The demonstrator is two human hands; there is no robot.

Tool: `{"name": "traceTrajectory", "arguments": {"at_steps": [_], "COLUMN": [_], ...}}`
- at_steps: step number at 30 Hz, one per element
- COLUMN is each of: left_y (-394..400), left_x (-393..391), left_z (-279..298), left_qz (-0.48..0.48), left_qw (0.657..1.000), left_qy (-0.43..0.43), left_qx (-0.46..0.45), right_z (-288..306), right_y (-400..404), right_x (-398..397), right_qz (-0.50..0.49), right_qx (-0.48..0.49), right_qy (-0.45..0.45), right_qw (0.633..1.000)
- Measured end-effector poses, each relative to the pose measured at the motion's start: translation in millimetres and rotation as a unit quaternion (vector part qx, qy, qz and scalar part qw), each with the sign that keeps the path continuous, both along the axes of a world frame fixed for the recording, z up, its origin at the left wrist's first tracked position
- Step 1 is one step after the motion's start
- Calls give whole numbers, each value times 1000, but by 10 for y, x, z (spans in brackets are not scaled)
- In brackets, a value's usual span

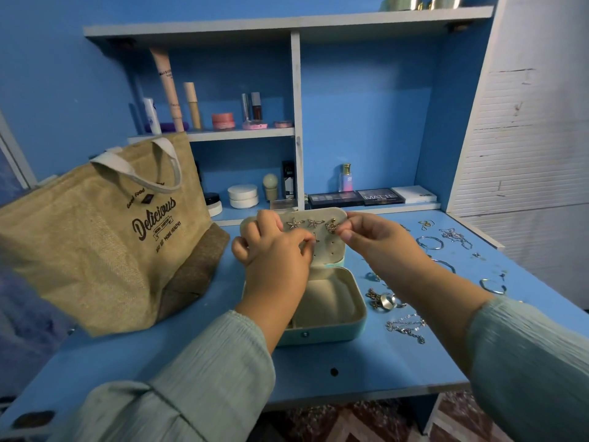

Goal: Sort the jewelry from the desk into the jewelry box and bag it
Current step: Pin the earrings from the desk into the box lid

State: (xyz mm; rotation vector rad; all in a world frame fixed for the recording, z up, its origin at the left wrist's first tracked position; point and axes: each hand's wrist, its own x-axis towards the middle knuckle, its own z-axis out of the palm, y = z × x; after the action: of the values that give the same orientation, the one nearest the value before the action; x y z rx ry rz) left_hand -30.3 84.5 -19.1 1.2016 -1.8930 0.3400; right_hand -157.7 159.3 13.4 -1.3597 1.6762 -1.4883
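jute bag (105, 237) "Delicious" | palette (381, 196) "MATTE" | jewelry box (322, 301) open, 3 star earrings (314, 223) on lid | L hand (274, 250) pinching lid | R hand (376, 234) pinching rightmost earring

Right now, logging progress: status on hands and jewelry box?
Left hand pinching at open lid panel. Right hand pinching star earring. Jewelry box open. Loose jewelry still on desk.

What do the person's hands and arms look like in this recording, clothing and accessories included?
Both arms wear long, loose sleeves of pale grey-green fabric with a fine crinkled, ribbed texture, ending in plain open cuffs above the wrists. The left sleeve shows a seam line near the elbow; the right sleeve looks the same. The left hand and right hand are bare: no gloves, watch or bracelets visible, and no rings that I can make out.
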Motion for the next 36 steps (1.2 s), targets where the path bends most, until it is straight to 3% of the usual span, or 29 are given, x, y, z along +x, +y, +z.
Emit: {"name": "traceTrajectory", "arguments": {"at_steps": [13,23,36], "left_y": [-26,-72,-54], "left_x": [-7,-87,-32], "left_z": [-17,-91,-98], "left_qz": [29,32,31], "left_qw": [999,994,988], "left_qy": [8,20,26], "left_qx": [-19,-104,-151], "right_z": [-3,15,46], "right_y": [36,76,64], "right_x": [-8,-30,-112], "right_qz": [9,13,-10], "right_qx": [6,15,36], "right_qy": [-9,-1,-1], "right_qw": [1000,1000,999]}}
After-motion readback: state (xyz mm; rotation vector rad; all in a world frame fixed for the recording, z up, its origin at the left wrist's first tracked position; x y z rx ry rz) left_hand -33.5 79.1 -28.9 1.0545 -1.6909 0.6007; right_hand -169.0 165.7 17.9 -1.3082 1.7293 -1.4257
